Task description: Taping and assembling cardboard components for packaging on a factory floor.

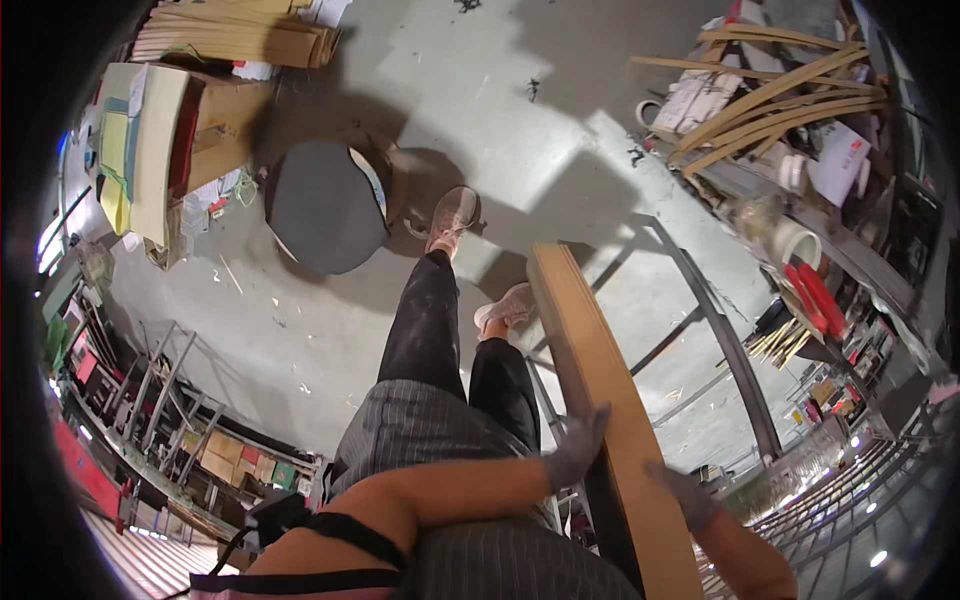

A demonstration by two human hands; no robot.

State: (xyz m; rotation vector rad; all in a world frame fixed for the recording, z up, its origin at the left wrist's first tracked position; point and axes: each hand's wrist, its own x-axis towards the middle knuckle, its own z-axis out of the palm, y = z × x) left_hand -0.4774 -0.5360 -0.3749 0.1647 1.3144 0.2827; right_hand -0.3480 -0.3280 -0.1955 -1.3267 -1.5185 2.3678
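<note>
Wooden board (610, 400): near end runs off the bottom edge. Right hand (685, 495): palm hidden behind the board's edge (fingers only show). Items on the right-hand shelf (850, 250) too small and warped to identify. Left elbow cut off below.

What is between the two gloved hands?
In the head view, the long wooden board lies between the left hand and the right hand, which grip its opposite edges.

I see a long, flat wooden board (600, 390), pale tan with a darker near edge, running from near right up toward the middle of the scene. It stands on its long edge, tilted slightly, above the grey concrete floor. Its far end is square-cut; its near end leaves the view.
</note>
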